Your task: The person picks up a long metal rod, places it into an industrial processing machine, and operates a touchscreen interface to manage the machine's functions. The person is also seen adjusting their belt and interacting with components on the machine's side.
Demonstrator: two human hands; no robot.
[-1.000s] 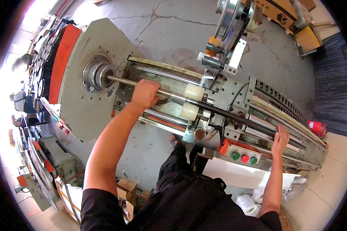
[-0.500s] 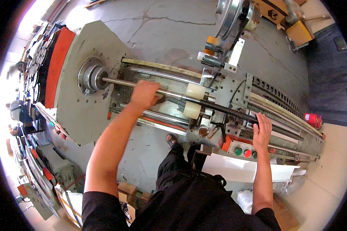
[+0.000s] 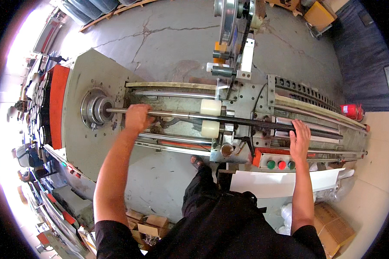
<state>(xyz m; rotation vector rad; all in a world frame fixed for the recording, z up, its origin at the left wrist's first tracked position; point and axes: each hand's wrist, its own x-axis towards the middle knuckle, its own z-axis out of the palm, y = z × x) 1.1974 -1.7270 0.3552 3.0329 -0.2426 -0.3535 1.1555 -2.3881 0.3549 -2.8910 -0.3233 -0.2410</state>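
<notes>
A long rod (image 3: pixel 170 114), bright metal on the left and black on the right, lies lengthwise over the grey machine. Its left end enters the round metal chuck (image 3: pixel 100 109). My left hand (image 3: pixel 138 118) is closed around the bright part, a little right of the chuck. Two cream rollers (image 3: pixel 211 107) sit at the rod's middle, one on each side of it. Over the black part (image 3: pixel 257 123), near its right end, my right hand (image 3: pixel 301 139) rests with fingers laid across and thumb apart. My right palm's underside is hidden.
An orange control box (image 3: pixel 263 158) with green and red buttons sits below my right hand. Beyond the rod rises a bracket with a metal wheel (image 3: pixel 226 19). Guide rails (image 3: pixel 173 94) run along the bed. Cardboard boxes (image 3: pixel 335 228) stand at the lower right.
My left hand has slid left along the rod, closer to the chuck. My right hand stays on the black part. The whole view has turned slightly.
</notes>
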